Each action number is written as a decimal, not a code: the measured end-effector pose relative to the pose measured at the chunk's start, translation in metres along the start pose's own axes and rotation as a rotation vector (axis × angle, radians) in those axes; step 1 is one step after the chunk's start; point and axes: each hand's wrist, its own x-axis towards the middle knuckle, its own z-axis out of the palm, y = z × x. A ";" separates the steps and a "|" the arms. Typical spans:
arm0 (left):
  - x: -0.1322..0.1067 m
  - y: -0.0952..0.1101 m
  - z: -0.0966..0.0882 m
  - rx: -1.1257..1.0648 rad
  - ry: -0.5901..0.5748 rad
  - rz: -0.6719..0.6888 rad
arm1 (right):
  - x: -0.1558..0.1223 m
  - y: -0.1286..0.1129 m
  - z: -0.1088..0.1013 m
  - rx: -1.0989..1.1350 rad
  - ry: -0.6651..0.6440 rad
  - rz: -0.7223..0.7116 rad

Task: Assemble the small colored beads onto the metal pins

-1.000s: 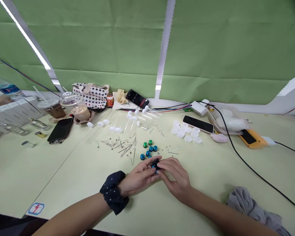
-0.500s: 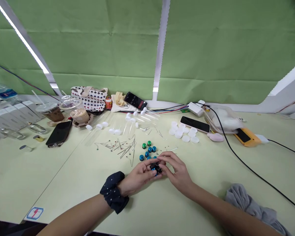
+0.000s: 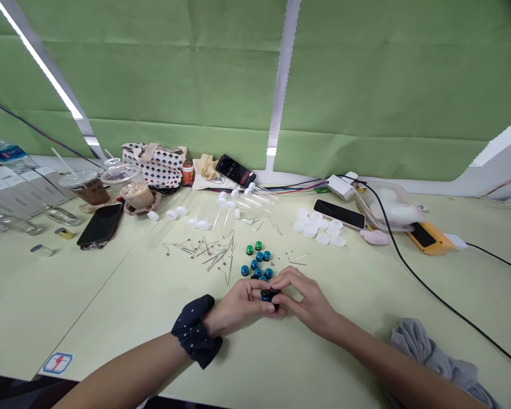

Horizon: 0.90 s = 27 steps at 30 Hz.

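Near the front middle of the table, my left hand (image 3: 243, 305) is closed around a small black-and-blue part (image 3: 266, 295), its exact kind too small to tell. My right hand (image 3: 310, 300) meets it from the other side, thumb and fingers pinching the part's black right end. Fingers cover much of the piece. Just beyond the fingertips lie several round blue metallic knob-like pieces with black bases (image 3: 254, 264). Two green ones (image 3: 258, 246) sit behind them. A dark scrunchie (image 3: 197, 330) circles my left wrist.
Thin bent metal rods (image 3: 215, 258) lie scattered to the left. Clear tubes with white caps (image 3: 202, 225) and loose white discs (image 3: 310, 229) are farther back. A phone (image 3: 339, 214), a black cable (image 3: 402, 267) and grey cloth (image 3: 430, 352) are on the right; drink cups (image 3: 89, 190) stand left.
The black-and-blue part has turned between my hands, showing less of its blue underside. My right fingers have closed nearer around it. The view has shifted slightly.
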 end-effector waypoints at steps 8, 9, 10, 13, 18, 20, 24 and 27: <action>-0.001 0.003 0.005 0.345 0.140 0.009 | 0.006 -0.010 -0.002 0.143 -0.143 0.315; -0.002 0.003 0.005 0.391 0.147 0.005 | 0.006 -0.009 -0.001 0.157 -0.156 0.316; -0.002 0.002 0.004 0.429 0.151 0.003 | 0.005 -0.009 -0.001 0.166 -0.170 0.314; -0.002 -0.002 0.000 0.485 0.145 0.022 | 0.004 -0.006 0.000 0.182 -0.185 0.332; -0.003 -0.009 -0.004 0.528 0.129 0.064 | 0.003 -0.005 0.003 0.152 -0.150 0.341; -0.004 -0.010 -0.003 0.584 0.138 0.071 | 0.002 -0.005 0.005 0.107 -0.150 0.328; -0.006 -0.011 0.000 0.674 0.168 0.084 | 0.001 -0.007 0.008 0.040 -0.141 0.280; -0.007 -0.009 0.003 0.674 0.170 0.057 | 0.001 -0.011 0.007 -0.020 -0.179 0.199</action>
